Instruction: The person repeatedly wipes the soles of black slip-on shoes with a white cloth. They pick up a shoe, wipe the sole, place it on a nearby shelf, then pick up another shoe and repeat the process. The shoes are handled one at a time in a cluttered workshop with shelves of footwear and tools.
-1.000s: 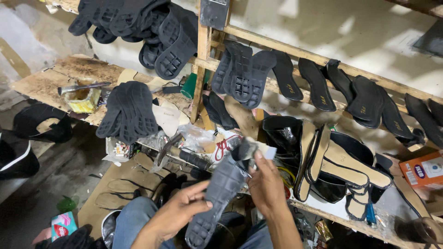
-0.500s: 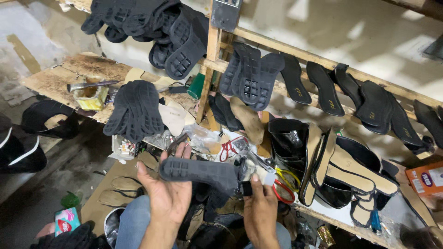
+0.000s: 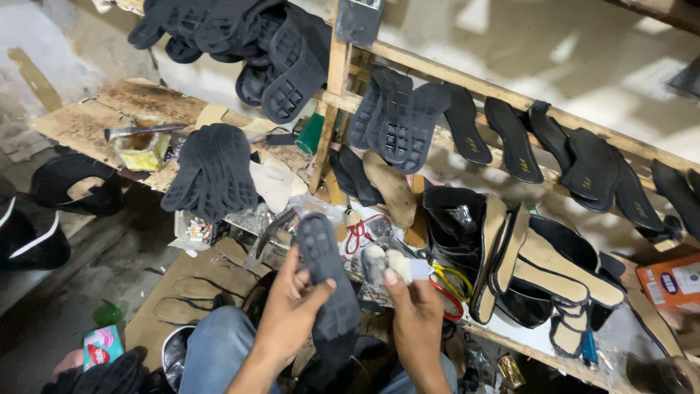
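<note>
While the head camera looks straight down at the lap, the left hand (image 3: 292, 321) has its fingers wrapped round a dark grey rubber shoe sole (image 3: 328, 292), thumb pressed on the studded tread and the sole standing nearly upright, toe end up. Held like that, the tread side faces the camera, so I'd guess it's turned for a good look at the surface (just my read). The right hand (image 3: 412, 321) sits just beside it, fingers pinched shut on a small pale piece (image 3: 408, 268), maybe a wad or a bit of foam; too blurry to tell which. It's close to the sole's edge but I can't say it's touching.

Only one view here, so the rest is the surroundings. Just past the hands, the wooden surface (image 3: 87, 117) is cluttered: red-handled scissors (image 3: 361, 233), yellow-handled scissors (image 3: 448, 281), and a yellow glue tin (image 3: 142, 149) with a tool lying across it. A fanned stack of black soles (image 3: 215, 171) lies near the tin, probably kept within arm's reach. More soles hang on the wooden rack (image 3: 467, 91) along the wall, toes up, likely so they stay sorted. On the right, glossy black sandals with tan insoles (image 3: 532, 270) lean against each other on edge. An orange box (image 3: 667, 284) sits at the far right.
</note>
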A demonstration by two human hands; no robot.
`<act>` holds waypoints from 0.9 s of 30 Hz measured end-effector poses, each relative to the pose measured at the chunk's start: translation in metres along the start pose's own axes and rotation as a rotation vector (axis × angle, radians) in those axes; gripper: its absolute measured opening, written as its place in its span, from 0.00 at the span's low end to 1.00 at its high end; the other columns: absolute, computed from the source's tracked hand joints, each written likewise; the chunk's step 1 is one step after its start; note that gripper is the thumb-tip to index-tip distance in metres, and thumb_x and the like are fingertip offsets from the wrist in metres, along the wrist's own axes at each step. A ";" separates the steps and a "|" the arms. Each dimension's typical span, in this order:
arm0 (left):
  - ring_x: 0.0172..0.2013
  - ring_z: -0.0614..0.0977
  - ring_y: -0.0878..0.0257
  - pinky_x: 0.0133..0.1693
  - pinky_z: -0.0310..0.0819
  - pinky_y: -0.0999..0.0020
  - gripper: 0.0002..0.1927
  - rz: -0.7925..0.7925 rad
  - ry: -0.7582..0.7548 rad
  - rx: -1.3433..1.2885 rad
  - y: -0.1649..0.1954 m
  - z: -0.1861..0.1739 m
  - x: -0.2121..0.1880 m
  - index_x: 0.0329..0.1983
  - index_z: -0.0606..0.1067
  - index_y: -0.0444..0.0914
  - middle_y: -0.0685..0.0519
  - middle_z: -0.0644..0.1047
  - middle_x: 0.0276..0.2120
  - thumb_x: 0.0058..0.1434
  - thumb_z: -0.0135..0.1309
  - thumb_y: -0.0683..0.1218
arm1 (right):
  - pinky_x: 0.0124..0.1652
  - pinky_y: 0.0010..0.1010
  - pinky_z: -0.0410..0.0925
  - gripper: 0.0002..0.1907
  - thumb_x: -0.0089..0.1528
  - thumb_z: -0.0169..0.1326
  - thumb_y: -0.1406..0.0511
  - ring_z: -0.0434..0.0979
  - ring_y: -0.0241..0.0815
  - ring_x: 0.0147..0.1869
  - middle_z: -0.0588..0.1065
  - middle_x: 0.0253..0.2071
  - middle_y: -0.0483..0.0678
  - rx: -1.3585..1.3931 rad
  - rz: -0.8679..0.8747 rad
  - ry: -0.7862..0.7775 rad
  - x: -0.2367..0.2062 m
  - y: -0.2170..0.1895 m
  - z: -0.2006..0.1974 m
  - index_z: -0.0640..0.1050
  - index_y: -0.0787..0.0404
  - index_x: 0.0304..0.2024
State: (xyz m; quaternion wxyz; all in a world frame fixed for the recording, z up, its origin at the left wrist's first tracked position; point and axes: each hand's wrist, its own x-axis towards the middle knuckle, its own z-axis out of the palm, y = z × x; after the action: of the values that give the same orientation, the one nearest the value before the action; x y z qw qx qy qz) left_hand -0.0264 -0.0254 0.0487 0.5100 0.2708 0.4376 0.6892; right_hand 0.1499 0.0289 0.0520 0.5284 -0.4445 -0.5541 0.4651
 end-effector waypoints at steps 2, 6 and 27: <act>0.40 0.82 0.65 0.42 0.80 0.72 0.39 -0.047 -0.063 0.017 -0.004 0.005 -0.005 0.74 0.55 0.40 0.47 0.81 0.48 0.59 0.51 0.32 | 0.42 0.25 0.68 0.15 0.63 0.59 0.63 0.76 0.31 0.41 0.81 0.38 0.43 0.083 -0.110 -0.069 0.008 -0.012 0.006 0.82 0.68 0.47; 0.42 0.83 0.64 0.43 0.80 0.70 0.39 -0.059 -0.143 0.042 -0.009 0.005 -0.008 0.75 0.54 0.37 0.45 0.82 0.50 0.60 0.53 0.32 | 0.43 0.30 0.68 0.09 0.64 0.60 0.65 0.78 0.41 0.42 0.81 0.39 0.49 -0.277 -0.448 -0.036 0.023 -0.035 0.015 0.82 0.66 0.42; 0.43 0.82 0.58 0.45 0.80 0.61 0.48 -0.213 0.088 -0.145 0.003 -0.013 -0.001 0.77 0.40 0.48 0.46 0.80 0.50 0.58 0.47 0.33 | 0.48 0.32 0.68 0.10 0.61 0.61 0.66 0.78 0.47 0.46 0.80 0.42 0.49 -0.331 -0.383 -0.304 0.007 -0.020 -0.011 0.83 0.64 0.44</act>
State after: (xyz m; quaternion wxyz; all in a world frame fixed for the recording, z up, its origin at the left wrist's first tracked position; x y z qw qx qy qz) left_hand -0.0380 -0.0303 0.0456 0.5790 0.1544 0.4348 0.6722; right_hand 0.1602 0.0328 0.0735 0.4379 -0.3372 -0.7689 0.3216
